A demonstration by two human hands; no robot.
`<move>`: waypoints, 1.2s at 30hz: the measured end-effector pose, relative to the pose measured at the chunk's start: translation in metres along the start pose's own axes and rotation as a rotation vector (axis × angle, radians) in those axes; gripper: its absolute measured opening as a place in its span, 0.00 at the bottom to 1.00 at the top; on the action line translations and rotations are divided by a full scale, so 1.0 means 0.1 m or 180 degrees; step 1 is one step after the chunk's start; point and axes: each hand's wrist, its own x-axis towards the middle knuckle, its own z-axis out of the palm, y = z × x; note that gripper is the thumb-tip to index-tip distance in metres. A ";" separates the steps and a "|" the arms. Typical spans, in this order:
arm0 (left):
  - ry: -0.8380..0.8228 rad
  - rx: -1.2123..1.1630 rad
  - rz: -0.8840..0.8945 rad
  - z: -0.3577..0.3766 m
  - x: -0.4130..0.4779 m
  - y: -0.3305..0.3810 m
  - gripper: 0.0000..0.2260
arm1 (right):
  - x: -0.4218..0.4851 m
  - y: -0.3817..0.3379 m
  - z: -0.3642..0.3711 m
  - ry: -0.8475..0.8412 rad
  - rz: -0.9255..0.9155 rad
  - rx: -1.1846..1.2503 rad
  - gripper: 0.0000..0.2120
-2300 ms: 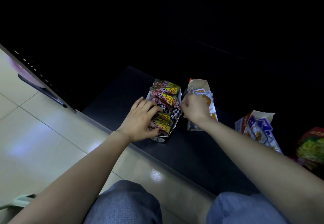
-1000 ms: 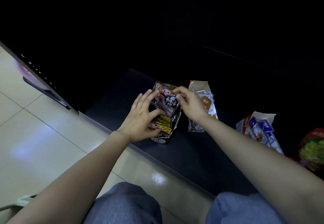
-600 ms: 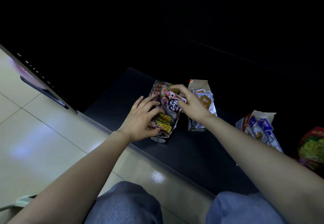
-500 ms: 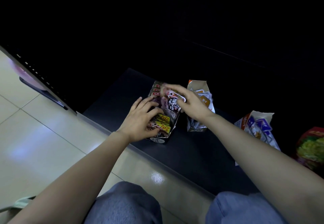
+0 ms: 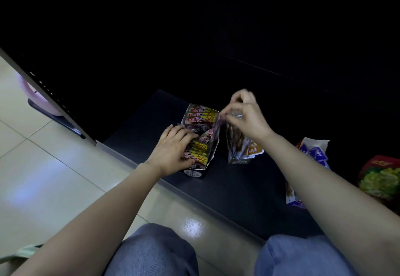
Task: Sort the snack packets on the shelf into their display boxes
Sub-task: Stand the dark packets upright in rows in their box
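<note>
A: Left hand?
B: Resting on the red-and-yellow box at the shelf edge, fingers curling over the front packets, thumb pressing their front. Packets are standing in a row, showing "10%" flashes.
A: Right hand?
B: Hovering just right of that box, wrist bent, thumb and forefinger pinching a blurred packet. Print isn't reading.
A: Further out?
B: Orange-and-white box sitting just right of it, the hand covering its top. Blue-and-white box farther right, the forearm cutting it off.
</note>
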 end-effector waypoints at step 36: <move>0.0545 0.0337 0.0213 -0.05 -0.06 -0.02 0.28 | 0.08 -0.30 0.64 -0.0779 0.0111 0.0363 0.14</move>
